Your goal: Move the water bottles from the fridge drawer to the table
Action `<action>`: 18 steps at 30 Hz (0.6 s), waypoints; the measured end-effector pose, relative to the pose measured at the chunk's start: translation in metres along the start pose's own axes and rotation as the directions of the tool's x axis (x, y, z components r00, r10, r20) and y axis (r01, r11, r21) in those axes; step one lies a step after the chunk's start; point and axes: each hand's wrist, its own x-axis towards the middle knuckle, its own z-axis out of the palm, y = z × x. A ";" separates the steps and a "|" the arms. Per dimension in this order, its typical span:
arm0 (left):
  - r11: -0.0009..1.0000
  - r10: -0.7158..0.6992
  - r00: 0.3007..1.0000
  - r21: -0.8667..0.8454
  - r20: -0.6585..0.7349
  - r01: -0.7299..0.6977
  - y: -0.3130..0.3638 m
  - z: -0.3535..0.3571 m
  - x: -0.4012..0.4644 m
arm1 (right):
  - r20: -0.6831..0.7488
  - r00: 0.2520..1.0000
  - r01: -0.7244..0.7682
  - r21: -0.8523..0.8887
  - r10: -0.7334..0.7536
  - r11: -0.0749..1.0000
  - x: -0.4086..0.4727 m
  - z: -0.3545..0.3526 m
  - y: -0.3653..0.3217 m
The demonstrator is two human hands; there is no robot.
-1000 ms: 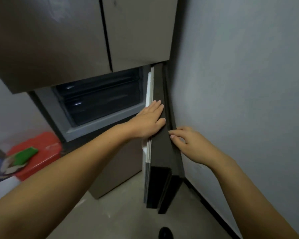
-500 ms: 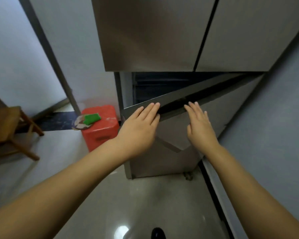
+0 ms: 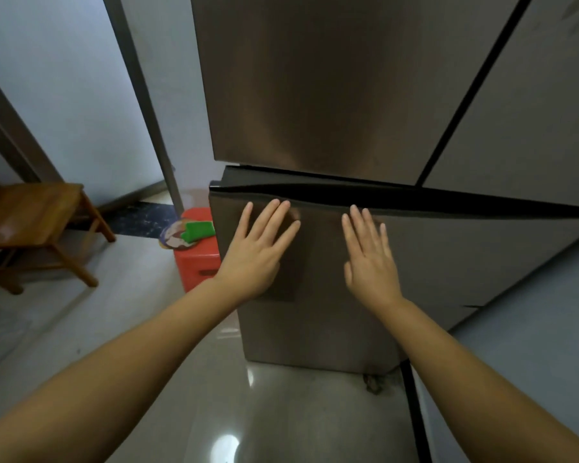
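While your left hand point(image 3: 258, 252) and right hand point(image 3: 370, 259) lie flat with straight fingers against the brushed-steel lower fridge door point(image 3: 315, 315), neither one holds anything. That panel looks stiff, heavy and smooth, so bare palms may slide on it; the better hold, I judge, is the dark recessed groove point(image 3: 398, 200) along its top edge, just beyond your fingertips. The water bottles are not visible; presumably they sit in the drawer behind this door, and nothing shows how full or slippery they are. Above, the tall steel upper doors point(image 3: 315, 78) overhang. Left of the fridge, a red plastic stool point(image 3: 198, 262) carrying a green cloth point(image 3: 199, 230) stands close to the door's edge. Further left is a wooden chair point(image 3: 30, 215). A grey wall point(image 3: 532, 329) crowds the right side.
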 end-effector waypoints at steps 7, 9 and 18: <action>0.997 0.080 0.986 -0.024 0.146 -0.077 -0.042 0.040 0.028 | 0.100 0.995 0.024 -0.213 -0.002 0.977 0.020 0.022 0.019; 0.994 0.106 0.989 -0.030 0.107 -0.104 -0.049 0.050 0.028 | 0.105 0.994 0.035 -0.259 -0.008 0.965 0.021 0.023 0.018; 0.991 0.082 0.995 -0.097 -0.056 -0.087 -0.049 0.063 0.016 | 0.107 0.988 -0.106 -0.051 0.111 0.993 0.007 0.008 0.000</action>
